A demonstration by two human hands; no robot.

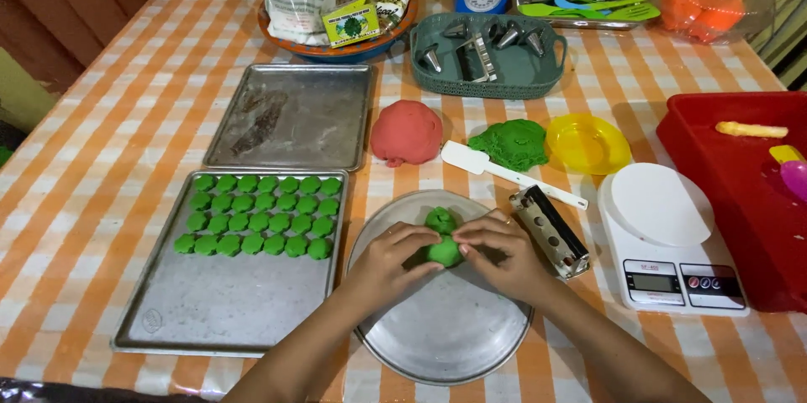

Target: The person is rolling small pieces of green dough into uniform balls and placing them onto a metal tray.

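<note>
My left hand (388, 262) and my right hand (503, 253) meet over a round metal plate (445, 331), both pinching a small lump of green dough (444, 252). A second green dough piece (439, 219) lies on the plate just beyond my fingers. Left of the plate stands a metal baking tray (210, 302) with several shaped green dough pieces (261, 214) in rows at its far end. A metal cookie press (551, 231) lies right next to my right hand.
An empty baking tray (294, 117), a red dough ball (407, 131), a green dough mass (511, 144), a white scraper (504, 171), a yellow bowl (587, 144), a digital scale (668, 239), a red tub (740, 201), a teal basket (487, 58) of nozzles.
</note>
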